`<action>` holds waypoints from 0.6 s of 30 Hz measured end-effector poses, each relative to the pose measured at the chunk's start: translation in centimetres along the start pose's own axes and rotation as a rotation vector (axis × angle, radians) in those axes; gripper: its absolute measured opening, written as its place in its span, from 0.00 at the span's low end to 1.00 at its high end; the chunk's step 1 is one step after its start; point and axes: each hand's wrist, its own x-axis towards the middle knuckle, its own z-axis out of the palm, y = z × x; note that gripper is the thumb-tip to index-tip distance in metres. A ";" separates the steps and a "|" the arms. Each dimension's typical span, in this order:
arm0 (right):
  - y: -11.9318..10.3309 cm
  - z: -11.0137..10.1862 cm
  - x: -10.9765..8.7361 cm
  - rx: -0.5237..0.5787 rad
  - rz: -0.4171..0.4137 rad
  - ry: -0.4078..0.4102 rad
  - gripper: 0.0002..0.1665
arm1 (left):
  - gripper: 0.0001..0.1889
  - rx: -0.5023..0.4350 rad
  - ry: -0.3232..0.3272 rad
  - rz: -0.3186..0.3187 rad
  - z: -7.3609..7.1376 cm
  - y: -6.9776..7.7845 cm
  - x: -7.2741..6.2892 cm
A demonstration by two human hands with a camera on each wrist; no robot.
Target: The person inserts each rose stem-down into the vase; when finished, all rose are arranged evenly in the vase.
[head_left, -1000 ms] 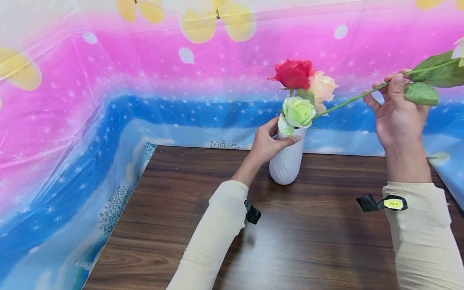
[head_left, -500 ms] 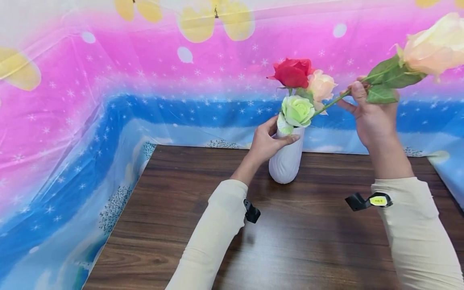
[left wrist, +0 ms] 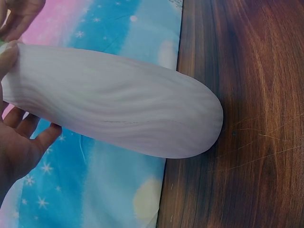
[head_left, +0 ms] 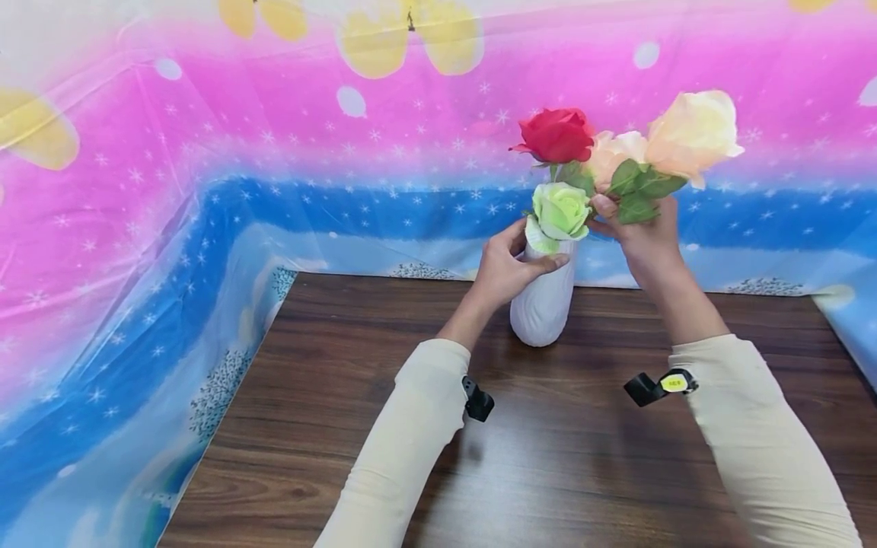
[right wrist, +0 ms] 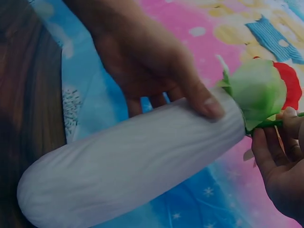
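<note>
A white ribbed vase (head_left: pixel 541 308) stands upright on the table, and my left hand (head_left: pixel 507 266) grips it near its rim, thumb across the front. Out of its mouth rise a red rose (head_left: pixel 555 135), a pale green rose (head_left: pixel 562 211) and a peach rose (head_left: pixel 612 156). Just right of the mouth, my right hand (head_left: pixel 651 240) pinches the green stem of a cream-peach rose (head_left: pixel 695 137), whose bloom leans up to the right. In the right wrist view that stem (right wrist: pixel 270 123) reaches the vase rim beside the green rose; its lower end is hidden.
The dark wood table (head_left: pixel 342 396) ends at a back edge close behind the vase. A pink and blue patterned cloth (head_left: pixel 308 152) hangs behind it and along the left side. Each sleeve carries a black wrist camera (head_left: pixel 644 388).
My right hand has moved left and slightly down toward the vase, bringing the cream-peach rose along as its stem slid into the mouth. The left hand and vase have stayed put.
</note>
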 end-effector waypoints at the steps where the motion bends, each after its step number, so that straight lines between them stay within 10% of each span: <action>1: 0.2 0.0 0.0 -0.010 0.002 -0.001 0.10 | 0.35 0.002 -0.002 0.004 0.0 0.0 0.0; 11: 2.1 0.3 -0.8 -0.521 -0.043 0.062 0.22 | 0.34 0.007 0.012 -0.014 0.0 -0.1 -0.2; 18: 2.5 0.5 -1.0 -0.572 0.011 -0.003 0.23 | 0.38 0.000 0.040 -0.018 0.0 -0.1 0.0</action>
